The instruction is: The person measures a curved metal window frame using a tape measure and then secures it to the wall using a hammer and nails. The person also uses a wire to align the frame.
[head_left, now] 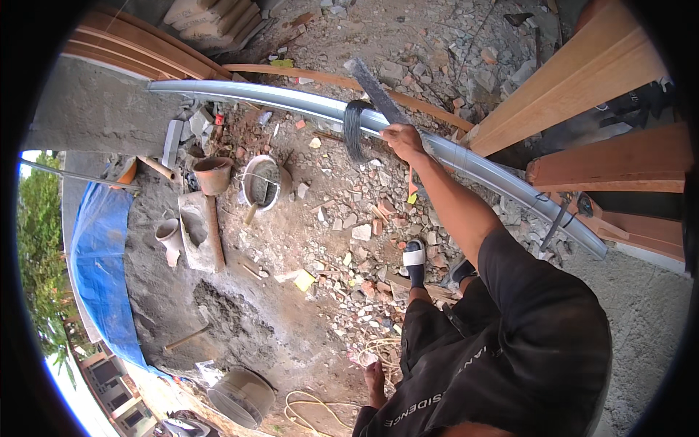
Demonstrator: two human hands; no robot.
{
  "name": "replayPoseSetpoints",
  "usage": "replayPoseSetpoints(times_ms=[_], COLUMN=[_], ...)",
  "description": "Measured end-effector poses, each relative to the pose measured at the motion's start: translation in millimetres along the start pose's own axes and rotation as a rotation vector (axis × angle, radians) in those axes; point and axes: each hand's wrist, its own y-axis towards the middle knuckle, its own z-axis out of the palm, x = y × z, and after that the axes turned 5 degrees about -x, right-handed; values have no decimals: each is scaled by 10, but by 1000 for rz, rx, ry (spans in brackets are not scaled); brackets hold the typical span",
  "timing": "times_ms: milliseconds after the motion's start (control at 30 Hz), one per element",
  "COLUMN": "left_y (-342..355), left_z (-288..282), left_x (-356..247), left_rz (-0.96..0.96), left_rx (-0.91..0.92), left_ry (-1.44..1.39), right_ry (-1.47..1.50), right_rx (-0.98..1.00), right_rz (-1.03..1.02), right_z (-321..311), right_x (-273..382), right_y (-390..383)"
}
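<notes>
My right hand (403, 141) reaches far out, closed on a hand saw whose dark, toothed blade (380, 93) points up and away. Its handle is hidden by my fingers. Right beside this hand runs a long bundle of shiny metal channels (284, 100), passing under the blade. A looped hank of dark wire (354, 132) hangs over the channels, just left of the hand. Low in the view, my left hand (375, 380) is curled around a small pale, round thing (368, 359) that I cannot make out. Loops of pale hose or cord (389, 351) lie near it.
Broken brick rubble (362, 231) covers the ground around my feet. A mortar bucket (265, 186), a clay-coloured pot (212, 176) and a grey bucket (242, 397) stand to the left, near a blue tarp (103, 269). Wooden beams (571, 73) jut in at right.
</notes>
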Motion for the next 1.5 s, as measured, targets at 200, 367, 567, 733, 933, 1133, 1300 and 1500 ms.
replayPoseSetpoints(times_ms=[200, 367, 567, 733, 933, 1133, 1300, 1500], left_y=[-473, -517, -345, -116, -5, 425, 542, -1047], left_z=[135, 139, 196, 198, 189, 97, 160, -129], left_x=[436, 326, -106, -280, -363, -1115, -2743, -5478], left_rz=[-277, -307, -265, -216, -124, 222, 681, 1773], left_rx=[33, -1, -13, 13, 26, 22, -62, -193], left_ry=[-24, -102, -94, -118, -146, -84, -206, -119], right_ry=[-166, -130, 416, 337, 577, 677, 574, 215], right_rx=[-111, -38, -63, -196, -242, -235, -156, -60], right_rz=[18, 106, 237, 147, 219, -60, -343, -592], right_z=[783, 998, 1107, 1037, 720, -562, -1579, -2516], right_x=[-424, -603, -540, -555, 117, 1472, 2167, 2399], right_y=[759, 1122, 979, 891, 643, -156, -1103, -2247])
